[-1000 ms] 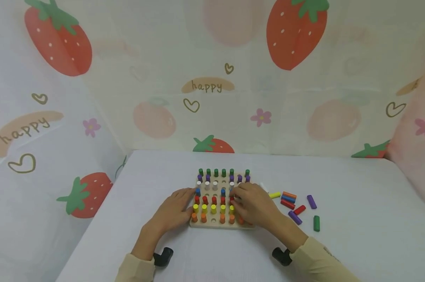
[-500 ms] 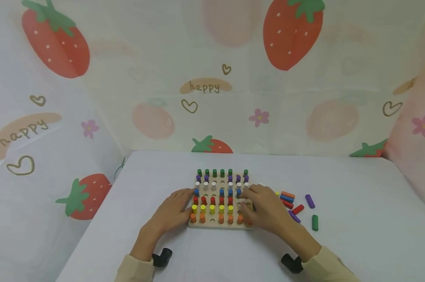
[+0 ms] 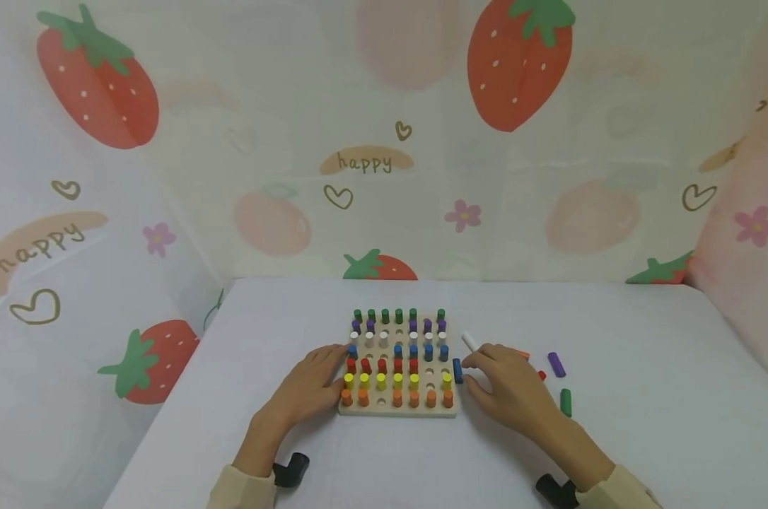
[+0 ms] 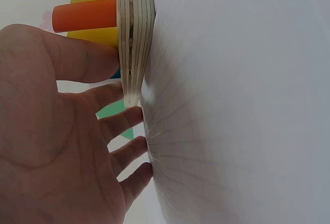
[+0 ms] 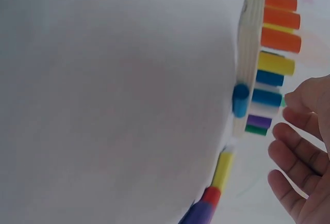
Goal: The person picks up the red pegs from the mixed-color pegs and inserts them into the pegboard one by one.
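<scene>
A wooden pegboard [image 3: 397, 413] holds rows of green, purple, white, blue, red, yellow and orange pegs, with some bare holes among them. My left hand [image 3: 310, 379] rests at its left side; in the left wrist view the thumb [image 4: 85, 59] touches the board's edge and the other fingers reach along its side to the cloth. Just right of the board, my right hand [image 3: 514, 389] hovers with thumb and fingers apart and nothing between them. By its fingertips a loose blue peg [image 3: 457, 371] lies against the board's right edge, also visible in the right wrist view.
A white peg [image 3: 469, 342] lies right of the board. Farther right are a purple peg [image 3: 556, 365] and a green peg [image 3: 566, 403]; the right hand partly covers an orange peg [image 3: 522, 355] and a red peg [image 3: 542, 375]. A printed curtain [image 3: 371, 219] hangs behind the table.
My right hand has moved right, off the board, uncovering its right columns and the loose blue peg at the edge. My left hand has stayed at the left side.
</scene>
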Demonstrator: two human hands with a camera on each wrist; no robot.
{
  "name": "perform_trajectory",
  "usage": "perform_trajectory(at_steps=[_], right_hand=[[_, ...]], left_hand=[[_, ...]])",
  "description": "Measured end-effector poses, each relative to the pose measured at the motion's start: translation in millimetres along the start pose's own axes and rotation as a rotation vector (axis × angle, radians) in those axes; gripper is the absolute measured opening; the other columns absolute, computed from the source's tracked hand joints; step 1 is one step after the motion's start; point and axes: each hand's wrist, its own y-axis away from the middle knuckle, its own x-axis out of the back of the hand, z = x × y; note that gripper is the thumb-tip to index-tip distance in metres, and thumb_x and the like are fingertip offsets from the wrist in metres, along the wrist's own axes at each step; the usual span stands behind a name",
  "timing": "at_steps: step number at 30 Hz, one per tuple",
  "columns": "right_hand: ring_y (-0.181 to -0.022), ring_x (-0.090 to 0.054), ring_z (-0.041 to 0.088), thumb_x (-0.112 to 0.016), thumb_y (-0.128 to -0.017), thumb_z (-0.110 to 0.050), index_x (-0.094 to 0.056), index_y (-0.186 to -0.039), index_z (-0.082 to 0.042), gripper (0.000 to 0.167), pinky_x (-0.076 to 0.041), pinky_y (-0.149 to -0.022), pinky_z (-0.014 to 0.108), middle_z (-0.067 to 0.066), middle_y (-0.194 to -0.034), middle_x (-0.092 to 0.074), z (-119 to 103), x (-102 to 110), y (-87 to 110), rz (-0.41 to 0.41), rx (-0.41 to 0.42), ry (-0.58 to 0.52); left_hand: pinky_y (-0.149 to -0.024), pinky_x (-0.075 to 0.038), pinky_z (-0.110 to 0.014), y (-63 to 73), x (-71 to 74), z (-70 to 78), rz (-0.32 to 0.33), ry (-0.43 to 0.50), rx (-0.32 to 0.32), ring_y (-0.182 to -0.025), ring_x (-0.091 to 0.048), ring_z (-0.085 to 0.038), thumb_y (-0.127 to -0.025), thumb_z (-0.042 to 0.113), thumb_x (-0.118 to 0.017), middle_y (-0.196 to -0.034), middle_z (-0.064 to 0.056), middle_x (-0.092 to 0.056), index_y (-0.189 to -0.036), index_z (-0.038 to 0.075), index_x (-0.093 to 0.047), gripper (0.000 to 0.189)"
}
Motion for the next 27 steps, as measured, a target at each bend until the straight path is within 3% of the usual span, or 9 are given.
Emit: perform_trajectory(at_steps=[10, 20, 23, 27], right_hand=[[-0.091, -0.071, 0.016, -0.084, -0.088, -0.019, -0.079, -0.104, -0.015, 0.018, -0.062, -0.081, 0.038, -0.001, -0.098, -0.076, 17.5, 6.1, 11.9, 0.023, -0.006, 0.028], [-0.097, -0.074, 0.022, -0.082, -0.090, -0.016, -0.079, -0.104, -0.013, 0.015, -0.065, -0.088, 0.045, 0.003, -0.102, -0.078, 30.5, 15.3, 20.6, 0.032, -0.037, 0.019], [-0.089, -0.069, 0.015, -0.081, -0.090, -0.016, -0.079, -0.104, -0.013, 0.015, -0.063, -0.081, 0.039, 0.001, -0.100, -0.076, 35.9, 17.1, 25.2, 0.021, -0.051, 0.029], [-0.078, -0.053, 0.008, -0.081, -0.089, -0.016, -0.079, -0.103, -0.015, 0.014, -0.052, -0.070, 0.030, -0.003, -0.095, -0.073, 43.6, 19.6, 31.0, 0.001, -0.080, 0.043]], left_hand=[[-0.131, -0.029, -0.062, 1.1, -0.7, -0.4, 0.005, 0.004, 0.004, -0.158, -0.037, -0.039, -0.100, 0.024, -0.052, -0.167, -0.013, -0.045, -0.163, 0.010, -0.040, 0.065], [-0.131, -0.030, -0.062, 1.2, -1.3, -0.8, 0.009, 0.004, 0.005, -0.158, -0.037, -0.039, -0.101, 0.026, -0.052, -0.167, -0.014, -0.045, -0.163, 0.010, -0.040, 0.065], [-0.131, -0.030, -0.061, 1.1, -0.1, 0.5, 0.006, 0.006, 0.004, -0.158, -0.037, -0.039, -0.101, 0.026, -0.052, -0.167, -0.014, -0.044, -0.163, 0.010, -0.040, 0.065], [-0.131, -0.030, -0.061, 1.1, -0.2, 1.0, 0.004, 0.002, 0.001, -0.158, -0.037, -0.039, -0.101, 0.026, -0.052, -0.167, -0.014, -0.044, -0.163, 0.010, -0.040, 0.065]])
